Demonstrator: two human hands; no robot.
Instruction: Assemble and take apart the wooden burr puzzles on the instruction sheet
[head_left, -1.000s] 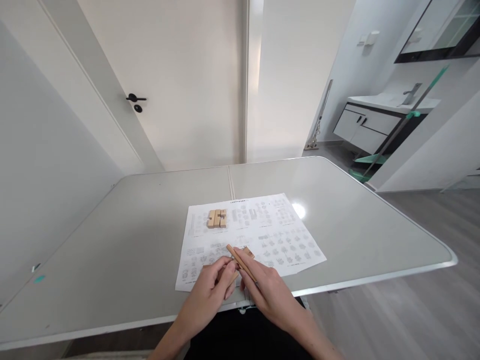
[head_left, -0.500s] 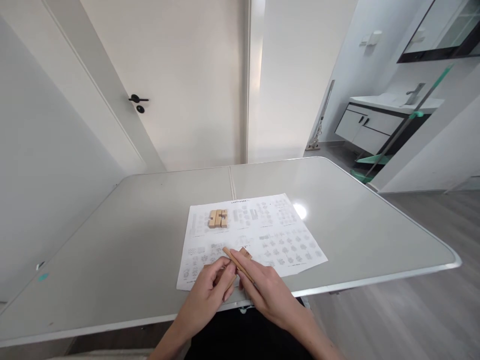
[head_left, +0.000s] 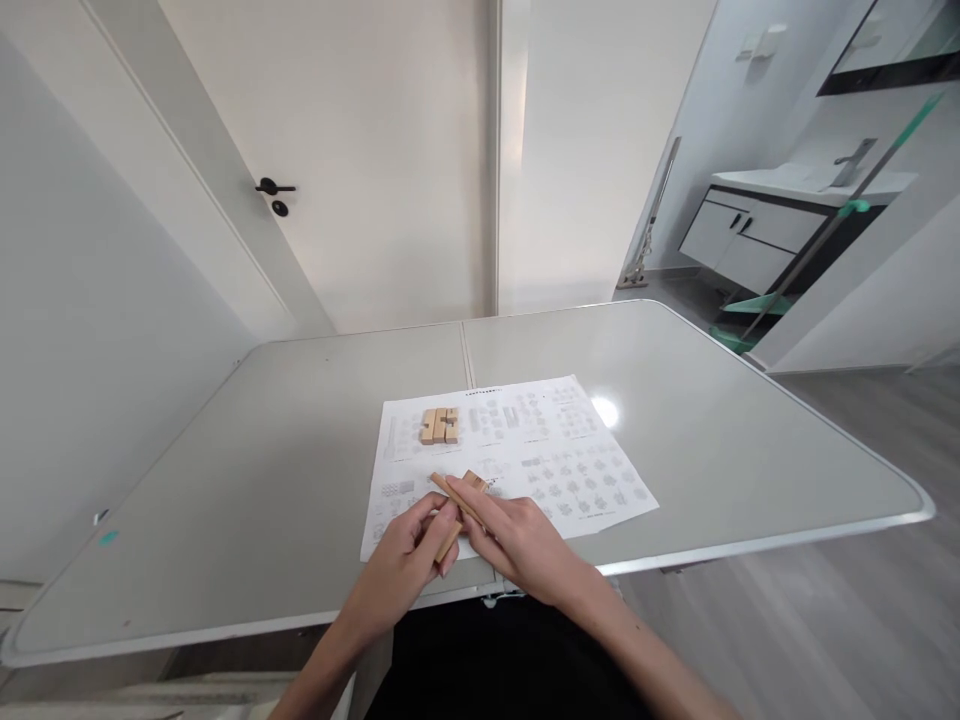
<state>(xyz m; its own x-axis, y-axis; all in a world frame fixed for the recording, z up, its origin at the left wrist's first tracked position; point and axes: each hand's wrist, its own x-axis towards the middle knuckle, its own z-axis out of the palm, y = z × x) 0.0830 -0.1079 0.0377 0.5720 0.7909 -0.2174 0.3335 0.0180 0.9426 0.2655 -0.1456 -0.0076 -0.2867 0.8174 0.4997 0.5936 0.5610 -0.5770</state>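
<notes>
My left hand (head_left: 411, 548) is closed around a short wooden block (head_left: 448, 543), whose end pokes out between thumb and fingers. In my right hand (head_left: 525, 540) a longer wooden stick (head_left: 457, 498) is pinched, slanting up and to the left across the fingertips. The two hands meet over the lower part of a printed sheet (head_left: 630, 490). Another wooden piece (head_left: 475, 481) shows just behind the right fingers; whether it is held or lies on the paper I cannot tell. Farther up the sheet, several notched wooden blocks (head_left: 439, 426) lie side by side.
The sheet lies on a grey table (head_left: 225, 500) with a pale metal rim. A closed door (head_left: 375, 170) stands beyond it. To the right are a washbasin cabinet (head_left: 754, 235) and a green-tipped pole (head_left: 840, 215).
The view has shifted slightly, so the table sits a little higher. Both hands stay together; the wooden block in my left hand shows more clearly.
</notes>
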